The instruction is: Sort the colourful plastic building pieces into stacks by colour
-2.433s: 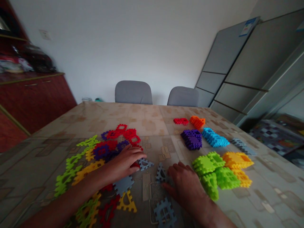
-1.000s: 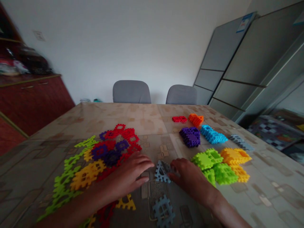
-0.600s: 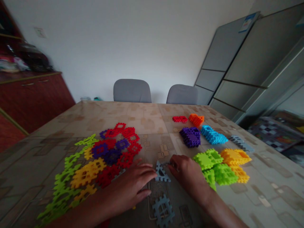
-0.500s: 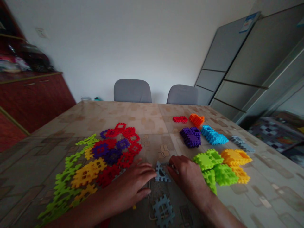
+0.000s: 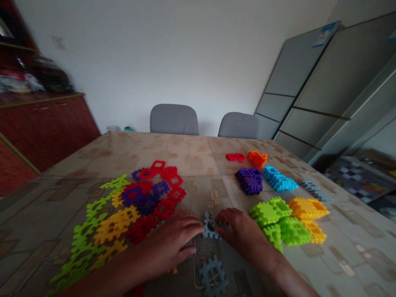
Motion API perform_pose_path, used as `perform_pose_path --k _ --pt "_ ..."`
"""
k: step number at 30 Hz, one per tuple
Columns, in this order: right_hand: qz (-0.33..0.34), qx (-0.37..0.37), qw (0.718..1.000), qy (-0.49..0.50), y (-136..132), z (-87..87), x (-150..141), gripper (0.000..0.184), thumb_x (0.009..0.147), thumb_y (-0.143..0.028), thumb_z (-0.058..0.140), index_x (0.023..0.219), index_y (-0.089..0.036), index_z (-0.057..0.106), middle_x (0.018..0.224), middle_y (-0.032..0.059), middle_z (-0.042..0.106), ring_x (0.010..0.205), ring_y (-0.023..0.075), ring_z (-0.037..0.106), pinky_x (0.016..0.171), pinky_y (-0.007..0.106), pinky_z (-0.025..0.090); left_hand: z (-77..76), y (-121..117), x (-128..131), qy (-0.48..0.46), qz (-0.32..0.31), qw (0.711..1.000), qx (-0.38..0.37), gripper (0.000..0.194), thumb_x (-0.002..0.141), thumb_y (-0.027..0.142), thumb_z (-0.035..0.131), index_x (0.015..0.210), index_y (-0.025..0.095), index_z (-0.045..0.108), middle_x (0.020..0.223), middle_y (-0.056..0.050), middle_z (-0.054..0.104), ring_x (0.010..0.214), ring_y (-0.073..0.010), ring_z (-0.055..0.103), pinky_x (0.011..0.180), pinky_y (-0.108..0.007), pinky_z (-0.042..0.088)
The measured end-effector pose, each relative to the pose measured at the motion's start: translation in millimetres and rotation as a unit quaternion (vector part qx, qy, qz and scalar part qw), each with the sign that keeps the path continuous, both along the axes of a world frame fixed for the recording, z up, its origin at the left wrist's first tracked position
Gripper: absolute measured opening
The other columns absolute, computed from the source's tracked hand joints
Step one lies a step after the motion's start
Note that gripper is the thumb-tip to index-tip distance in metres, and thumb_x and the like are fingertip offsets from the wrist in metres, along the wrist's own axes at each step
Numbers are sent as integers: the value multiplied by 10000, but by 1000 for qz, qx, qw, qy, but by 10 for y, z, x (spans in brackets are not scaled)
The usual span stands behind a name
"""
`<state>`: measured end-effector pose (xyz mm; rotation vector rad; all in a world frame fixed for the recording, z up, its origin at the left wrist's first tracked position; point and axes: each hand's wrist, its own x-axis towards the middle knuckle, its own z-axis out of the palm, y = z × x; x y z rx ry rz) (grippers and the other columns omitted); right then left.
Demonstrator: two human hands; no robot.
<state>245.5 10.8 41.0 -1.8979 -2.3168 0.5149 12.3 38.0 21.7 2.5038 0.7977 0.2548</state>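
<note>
One grey square [image 5: 213,276], two chairs [image 5: 174,119] — left hand [image 5: 179,235], right hand [image 5: 239,229] at grey triangles [image 5: 209,226]

I see matt plastic pieces [image 5: 116,225] at left, smooth grey cloth chairs [image 5: 174,119] far off, and a glossy wood-look cabinet [image 5: 46,128] far left.

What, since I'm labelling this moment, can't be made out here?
- Right hand's grip on the grey triangle: head view, its own fingers hide it.
- Yellow piece's shape: head view, left hand and wrist cover most.
- Purple stack's piece count: head view, overlapping pieces hide it.
- Sticker's wording: head view, blurred and too small.
</note>
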Motion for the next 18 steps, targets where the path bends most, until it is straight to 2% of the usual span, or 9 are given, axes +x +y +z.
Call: perform_pose_path --k 6,11,15,18 --pt "20 -4 1000 13 37 -25 1 58 922 -193 657 929 -176 713 971 54 715 884 185 679 764 245 450 18 -22 16 9 0 1000 -3 486 852 68 746 1305 207 635 1356 -102 665 1269 -301 591 1087 -425 453" --pt "17 28 999 10 15 15 6 50 927 -167 660 945 -172 707 999 67 708 944 202 677 812 263 473 43 26 -21 -1 -3 1000 -12 497 853 67 746 1311 222 628 1345 -81 666 1263 -281 589 1092 -413 447" --pt "33 63 997 -11 -58 76 -71 57 933 -144 652 950 -175 696 1023 71 699 991 219 663 842 284 498 114 103 -102 -2 17 1000 15 442 878 76 706 1288 227 640 1313 -77 680 1243 -274 600 1073 -397 457" --pt "51 61 996 -48 -100 99 -170 81 930 -120 645 966 -172 697 1036 81 695 995 236 655 861 318 520 156 146 -137 -5 29 999 40 409 871 77 689 1249 232 661 1276 -75 700 1227 -286 609 1058 -410 465"
